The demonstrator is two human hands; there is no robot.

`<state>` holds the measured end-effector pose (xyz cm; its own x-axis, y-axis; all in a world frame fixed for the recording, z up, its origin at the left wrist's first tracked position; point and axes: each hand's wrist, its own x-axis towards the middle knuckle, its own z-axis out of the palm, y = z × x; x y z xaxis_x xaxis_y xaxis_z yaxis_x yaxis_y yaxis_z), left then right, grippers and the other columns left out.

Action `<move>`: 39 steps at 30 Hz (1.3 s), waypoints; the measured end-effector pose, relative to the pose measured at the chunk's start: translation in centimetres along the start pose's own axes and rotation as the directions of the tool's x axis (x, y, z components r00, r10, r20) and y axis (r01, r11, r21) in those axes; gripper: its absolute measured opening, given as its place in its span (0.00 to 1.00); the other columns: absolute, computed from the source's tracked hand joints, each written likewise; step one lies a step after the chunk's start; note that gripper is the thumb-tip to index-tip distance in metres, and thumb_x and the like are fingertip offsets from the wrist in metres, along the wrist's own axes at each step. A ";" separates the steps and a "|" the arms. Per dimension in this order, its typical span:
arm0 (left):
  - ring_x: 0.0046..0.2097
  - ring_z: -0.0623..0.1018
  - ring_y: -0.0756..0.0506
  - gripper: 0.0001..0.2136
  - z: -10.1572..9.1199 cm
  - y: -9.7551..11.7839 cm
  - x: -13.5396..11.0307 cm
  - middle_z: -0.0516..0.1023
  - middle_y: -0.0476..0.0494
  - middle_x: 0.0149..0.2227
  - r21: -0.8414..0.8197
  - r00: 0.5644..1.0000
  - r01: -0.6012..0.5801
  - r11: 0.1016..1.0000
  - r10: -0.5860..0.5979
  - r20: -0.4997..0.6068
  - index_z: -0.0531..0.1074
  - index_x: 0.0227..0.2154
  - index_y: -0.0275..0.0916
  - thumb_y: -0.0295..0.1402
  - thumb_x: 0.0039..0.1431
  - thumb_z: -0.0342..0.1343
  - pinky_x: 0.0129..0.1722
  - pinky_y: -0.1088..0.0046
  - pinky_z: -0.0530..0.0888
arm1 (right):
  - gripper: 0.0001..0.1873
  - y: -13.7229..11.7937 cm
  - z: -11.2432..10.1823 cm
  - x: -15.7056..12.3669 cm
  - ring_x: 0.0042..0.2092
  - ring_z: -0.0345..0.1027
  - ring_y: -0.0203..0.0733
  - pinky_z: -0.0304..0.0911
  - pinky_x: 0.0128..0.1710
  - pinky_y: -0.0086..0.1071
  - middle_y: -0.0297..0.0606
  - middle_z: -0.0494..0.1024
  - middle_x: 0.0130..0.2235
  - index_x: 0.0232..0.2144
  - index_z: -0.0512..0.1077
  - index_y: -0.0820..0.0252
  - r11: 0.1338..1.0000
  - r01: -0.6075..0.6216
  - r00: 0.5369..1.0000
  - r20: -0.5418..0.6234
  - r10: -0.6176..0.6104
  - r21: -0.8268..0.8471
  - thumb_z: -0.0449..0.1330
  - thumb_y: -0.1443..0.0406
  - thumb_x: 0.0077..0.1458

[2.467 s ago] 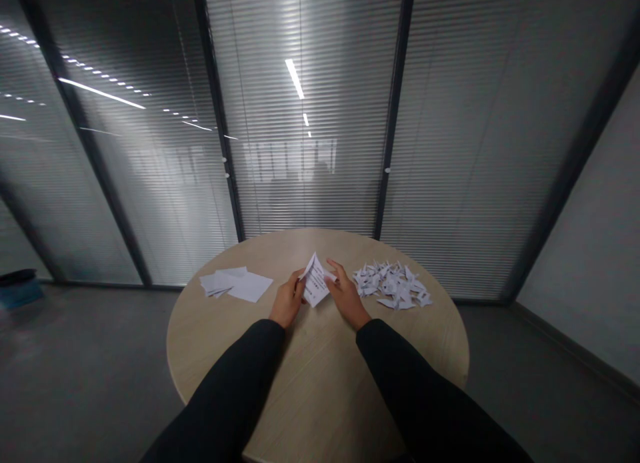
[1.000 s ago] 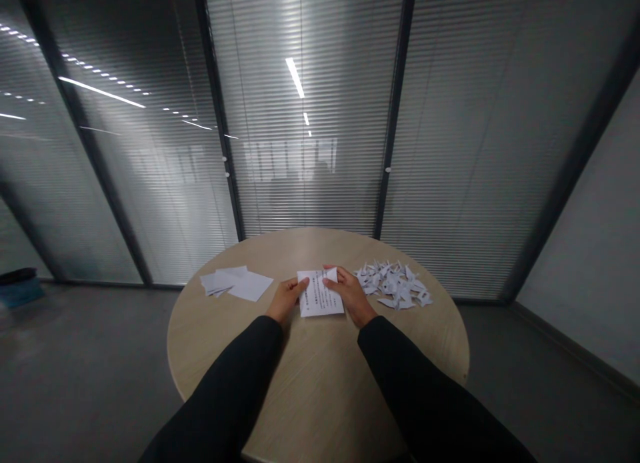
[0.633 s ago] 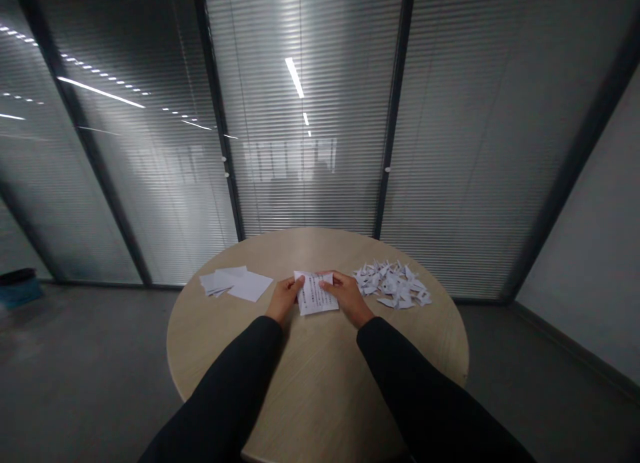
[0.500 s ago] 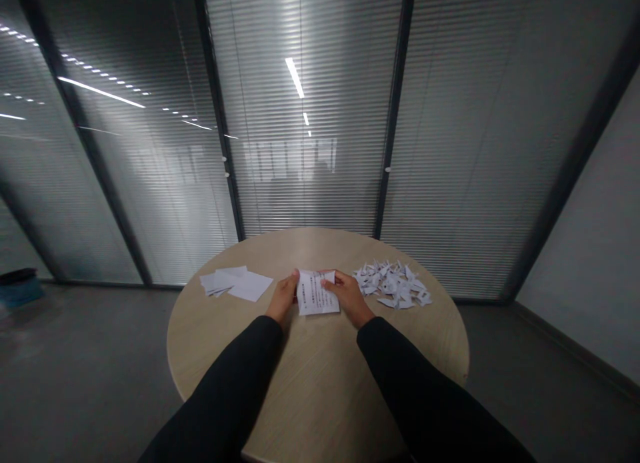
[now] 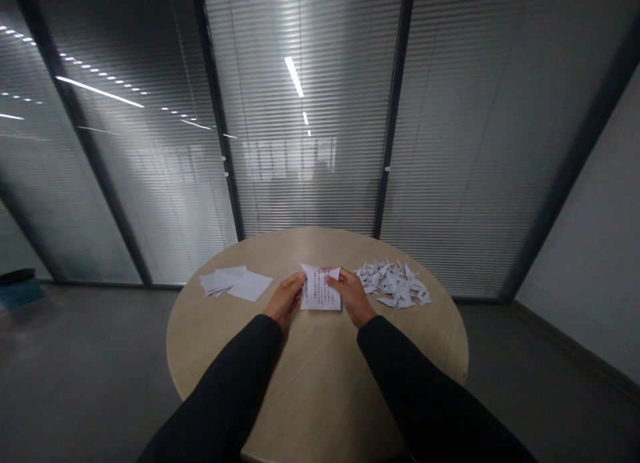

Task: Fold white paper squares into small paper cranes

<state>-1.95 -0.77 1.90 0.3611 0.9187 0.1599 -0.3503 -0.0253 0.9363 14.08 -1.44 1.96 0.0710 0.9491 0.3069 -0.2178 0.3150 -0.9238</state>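
Gripping printed paper (image 5: 316, 296) by opposite sides, left hand (image 5: 287, 296) and right hand (image 5: 353, 296), over table (image 5: 310, 389), between loose sheets (image 5: 250, 286) and scraps (image 5: 397, 286). Likely squaring up; next, keep both pinches even.

Before you stands a round, light wood-grained counter (image 5: 320, 396); beyond it, slatted blinds (image 5: 310, 203) hang between dark uprights (image 5: 394, 109), with bright light strips (image 5: 294, 76) showing across them. To your right rises a plain wall (image 5: 590, 249); at far left, a blue bin (image 5: 20, 292) sits on the grey floor (image 5: 100, 356).
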 end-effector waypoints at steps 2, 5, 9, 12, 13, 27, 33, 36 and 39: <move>0.31 0.75 0.48 0.21 -0.1 -0.1 0.1 0.77 0.41 0.33 0.005 1.000 -0.006 1.000 0.006 0.005 0.72 0.37 0.34 0.46 0.45 0.60 0.31 0.73 0.70 | 0.19 -0.1 0.0 -0.1 0.32 0.72 0.43 0.65 0.31 0.34 0.39 0.78 0.32 0.34 0.74 0.63 1.000 -0.012 1.000 0.015 0.012 0.005 0.66 0.61 0.37; 0.29 0.74 0.49 0.18 -0.1 -0.2 0.2 0.76 0.43 0.30 0.010 1.000 -0.030 1.000 0.030 0.004 0.72 0.34 0.34 0.44 0.44 0.61 0.30 0.74 0.69 | 0.19 -0.1 0.1 -0.1 0.31 0.72 0.42 0.65 0.31 0.34 0.39 0.79 0.31 0.34 0.74 0.63 1.000 -0.023 0.999 0.029 0.022 0.012 0.66 0.61 0.37; 0.28 0.73 0.49 0.19 0.1 0.0 0.2 0.76 0.43 0.28 0.047 0.998 -0.053 0.997 0.053 -0.012 0.73 0.32 0.33 0.43 0.40 0.64 0.29 0.74 0.68 | 0.20 -0.2 0.1 -0.2 0.31 0.72 0.42 0.65 0.31 0.34 0.39 0.79 0.30 0.35 0.74 0.63 1.000 -0.028 0.999 0.041 0.027 0.013 0.67 0.61 0.36; 0.27 0.73 0.49 0.20 0.1 0.1 0.3 0.76 0.43 0.27 0.087 0.997 -0.074 0.993 0.077 -0.029 0.74 0.31 0.32 0.44 0.38 0.65 0.29 0.74 0.68 | 0.21 -0.3 0.1 -0.2 0.31 0.72 0.42 0.65 0.31 0.34 0.39 0.78 0.30 0.35 0.74 0.63 0.999 -0.038 0.998 0.059 0.037 0.026 0.67 0.60 0.35; 0.27 0.73 0.49 0.21 0.1 0.1 0.3 0.76 0.43 0.26 0.100 0.996 -0.079 0.992 0.083 -0.036 0.74 0.31 0.32 0.44 0.38 0.65 0.29 0.74 0.68 | 0.21 -0.3 0.1 -0.3 0.31 0.72 0.42 0.65 0.31 0.34 0.38 0.78 0.30 0.35 0.74 0.63 0.999 -0.043 0.997 0.066 0.041 0.029 0.67 0.60 0.36; 0.29 0.73 0.50 0.26 0.2 0.6 -0.4 0.74 0.47 0.31 0.140 0.997 -0.063 0.988 0.056 0.050 0.65 0.48 0.42 0.48 0.48 0.57 0.27 0.77 0.67 | 0.15 -0.3 0.1 -0.2 0.29 0.71 0.41 0.62 0.30 0.33 0.35 0.77 0.27 0.30 0.74 0.62 0.993 -0.113 0.989 0.102 0.111 0.022 0.66 0.62 0.35; 0.28 0.71 0.52 0.19 0.6 1.0 -0.8 0.69 0.51 0.27 0.070 0.998 -0.036 0.997 0.032 0.052 0.65 0.35 0.40 0.48 0.47 0.58 0.25 0.79 0.67 | 0.18 -0.7 0.4 -0.5 0.30 0.71 0.42 0.62 0.31 0.34 0.37 0.77 0.30 0.34 0.73 0.62 0.989 -0.143 0.978 0.162 0.135 0.039 0.65 0.60 0.38; 0.26 0.69 0.53 0.18 0.6 1.0 -0.6 0.67 0.52 0.26 0.015 0.999 -0.039 0.999 0.038 0.025 0.64 0.32 0.39 0.47 0.47 0.58 0.23 0.81 0.66 | 0.19 -0.9 0.5 -0.5 0.35 0.71 0.44 0.63 0.36 0.35 0.38 0.77 0.34 0.38 0.71 0.61 0.982 -0.148 0.970 0.212 0.121 0.120 0.61 0.56 0.44; 0.25 0.67 0.54 0.18 0.3 0.9 -0.3 0.66 0.53 0.24 -0.065 0.999 -0.048 0.997 0.049 0.016 0.64 0.30 0.38 0.47 0.47 0.59 0.22 0.81 0.65 | 0.20 -0.8 0.4 -0.3 0.40 0.70 0.45 0.62 0.38 0.36 0.38 0.76 0.37 0.40 0.70 0.58 0.959 -0.207 0.944 0.297 0.143 0.195 0.55 0.53 0.50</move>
<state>-2.13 -1.22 2.81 0.3570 0.9100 0.2108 -0.4224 -0.0440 0.9053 13.82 -2.00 2.67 -0.2529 0.9409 0.2253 -0.4129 0.1056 -0.9046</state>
